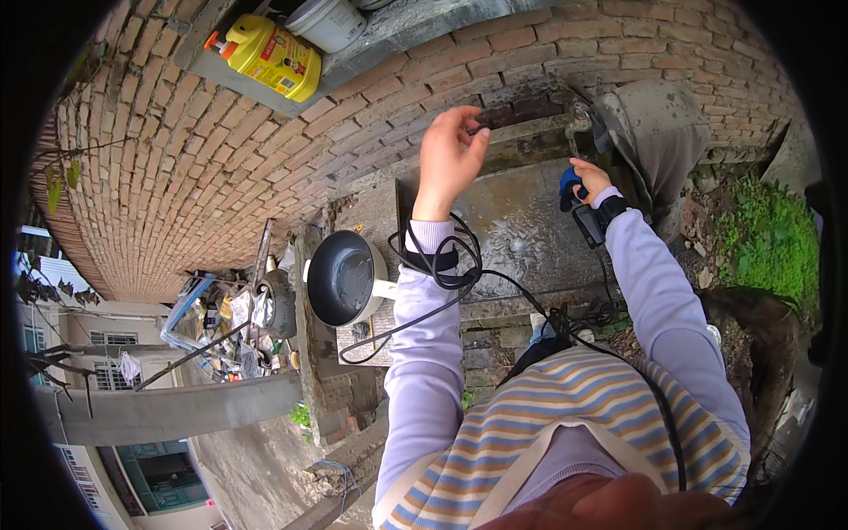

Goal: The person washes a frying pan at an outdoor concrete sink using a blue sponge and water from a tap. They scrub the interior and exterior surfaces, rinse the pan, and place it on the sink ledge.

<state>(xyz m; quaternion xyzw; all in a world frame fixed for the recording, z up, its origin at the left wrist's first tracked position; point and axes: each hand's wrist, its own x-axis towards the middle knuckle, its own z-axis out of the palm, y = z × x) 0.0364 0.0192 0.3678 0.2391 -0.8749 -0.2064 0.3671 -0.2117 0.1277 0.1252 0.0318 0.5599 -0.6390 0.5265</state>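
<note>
My left hand [452,159] is raised over the back edge of a wet concrete wash basin [523,199]. Its fingers are bent and apart from the thumb, with nothing visible between them. At the basin's far right, my right hand [591,180] holds a small blue-and-black object [568,188], too small to name exactly. Just above that hand is a metal tap [579,122]. A black device [588,225] sits by my right wrist. Left of the basin, a dark-lined pot [341,278] with a pale handle [384,289] stands on a ridged slab [368,205].
Black cable [464,278] loops around my left wrist and trails to my waist. A brick wall [424,86] rises behind, its ledge [397,46] carrying a yellow pump bottle [275,56] and white tub [328,25]. Grey cloth [662,126] hangs by the tap. Clutter [232,324] lies left.
</note>
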